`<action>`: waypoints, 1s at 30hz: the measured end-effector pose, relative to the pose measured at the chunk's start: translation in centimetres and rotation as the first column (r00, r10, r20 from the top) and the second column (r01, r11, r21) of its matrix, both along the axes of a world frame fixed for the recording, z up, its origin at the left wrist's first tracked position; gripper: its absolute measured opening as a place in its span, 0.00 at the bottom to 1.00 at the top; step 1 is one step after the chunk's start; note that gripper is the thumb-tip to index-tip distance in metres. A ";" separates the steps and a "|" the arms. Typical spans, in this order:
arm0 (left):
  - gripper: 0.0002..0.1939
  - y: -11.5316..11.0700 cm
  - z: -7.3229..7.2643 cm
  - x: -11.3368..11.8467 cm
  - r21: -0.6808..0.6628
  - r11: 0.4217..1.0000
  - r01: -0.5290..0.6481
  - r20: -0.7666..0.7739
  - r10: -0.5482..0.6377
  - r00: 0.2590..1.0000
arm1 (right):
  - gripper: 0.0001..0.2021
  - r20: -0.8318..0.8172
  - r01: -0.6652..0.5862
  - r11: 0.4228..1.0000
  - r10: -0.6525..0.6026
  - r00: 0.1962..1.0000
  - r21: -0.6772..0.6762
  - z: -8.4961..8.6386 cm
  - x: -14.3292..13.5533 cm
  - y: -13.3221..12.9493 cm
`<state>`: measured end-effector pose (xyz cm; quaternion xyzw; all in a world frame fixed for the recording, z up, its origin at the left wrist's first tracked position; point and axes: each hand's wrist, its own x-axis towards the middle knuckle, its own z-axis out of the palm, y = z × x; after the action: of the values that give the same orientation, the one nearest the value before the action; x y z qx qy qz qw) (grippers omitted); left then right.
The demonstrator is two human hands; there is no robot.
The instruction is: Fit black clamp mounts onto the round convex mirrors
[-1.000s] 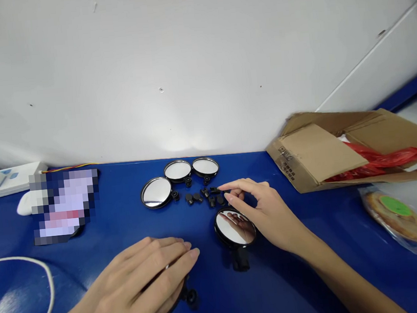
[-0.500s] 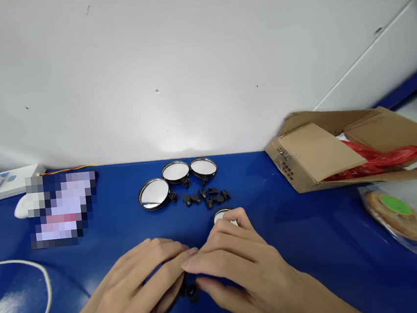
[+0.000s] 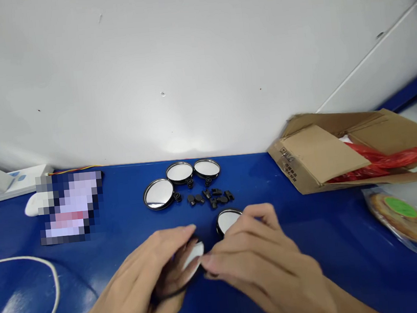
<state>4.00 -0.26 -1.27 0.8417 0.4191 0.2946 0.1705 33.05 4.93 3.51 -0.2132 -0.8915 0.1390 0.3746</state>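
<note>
My left hand point(image 3: 142, 276) grips a small round mirror point(image 3: 186, 269) with a black rim by its edges, fingers over the top and thumb side below. The mirror is tilted, and its glass reflects the fingers. At its right edge, my right hand point(image 3: 256, 265) pinches a small black mount point(image 3: 210, 275), mostly hidden by the fingertips. Just behind the right knuckles lies another round mirror point(image 3: 228, 220), partly covered by that hand. Farther back rest a left mirror point(image 3: 158, 194), a middle mirror point(image 3: 179, 172) and a right mirror point(image 3: 207, 168), each with a black knob.
Several small black clip parts point(image 3: 214, 197) lie in front of the back mirrors. On the right are an open cardboard box point(image 3: 304, 159) with red plastic point(image 3: 381, 157) and a wrapped round pastry point(image 3: 402, 219). A blurred phone point(image 3: 73, 204) and white cable point(image 3: 55, 289) are left.
My left hand has turned the mirror so more of its glass shows. My right hand has shifted right, and its fingers now close on the black mount. The view has moved slightly.
</note>
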 end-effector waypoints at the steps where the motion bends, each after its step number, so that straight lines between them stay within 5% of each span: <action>1: 0.36 0.1 -0.2 0.0 0.004 0.998 -0.059 0.020 0.059 0.998 | 0.12 -0.010 0.066 0.997 -0.066 0.998 0.025 0.7 0.2 0.5; 5: 0.40 0.8 -0.4 0.4 -0.025 0.970 -0.243 0.085 0.244 0.966 | 0.09 -0.051 0.339 0.926 -0.335 0.941 0.166 2.1 0.8 3.6; 10: 0.37 1.1 -0.4 0.6 -0.078 0.970 -0.228 0.082 0.234 0.969 | 0.06 0.072 0.427 0.841 -0.474 0.877 0.333 -0.2 1.7 9.0; 16: 0.35 0.8 -1.1 0.2 -0.061 0.977 -0.203 0.005 0.203 0.979 | 0.09 0.190 0.338 0.872 -0.421 0.887 0.354 -2.6 2.0 12.2; 30: 0.37 0.4 -1.2 0.1 -0.042 0.987 -0.157 -0.059 0.154 0.986 | 0.01 0.250 0.285 0.924 -0.348 0.904 0.257 -3.6 1.8 12.1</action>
<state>4.13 0.19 -2.44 0.8101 0.4947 0.2739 0.1547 34.89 17.00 -0.10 -0.3323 -0.8997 -0.0536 0.2779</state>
